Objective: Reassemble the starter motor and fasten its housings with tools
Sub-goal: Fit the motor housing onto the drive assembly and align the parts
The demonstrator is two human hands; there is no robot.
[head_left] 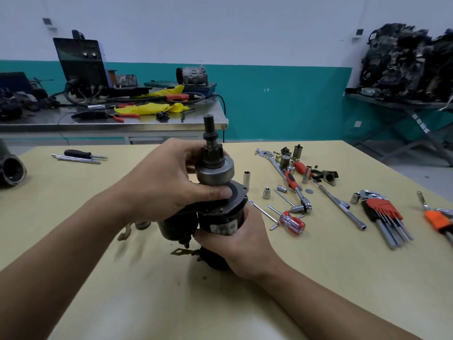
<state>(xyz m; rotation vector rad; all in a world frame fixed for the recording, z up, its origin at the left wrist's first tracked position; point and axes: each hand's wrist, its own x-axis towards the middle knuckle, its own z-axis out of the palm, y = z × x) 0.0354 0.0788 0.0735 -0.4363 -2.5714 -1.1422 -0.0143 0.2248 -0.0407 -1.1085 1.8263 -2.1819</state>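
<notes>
As right hand (245,244) grips motor (217,218), left hand (164,180) holds pinion (215,171) (seemingly seated).

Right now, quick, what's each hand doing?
Left hand: closed, gripping the gear piece at the top.
Right hand: closed, gripping the motor body.

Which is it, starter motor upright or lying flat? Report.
Upright: the starter motor is on end, pinion shaft pointing up, gripped by left hand and right hand.
</notes>
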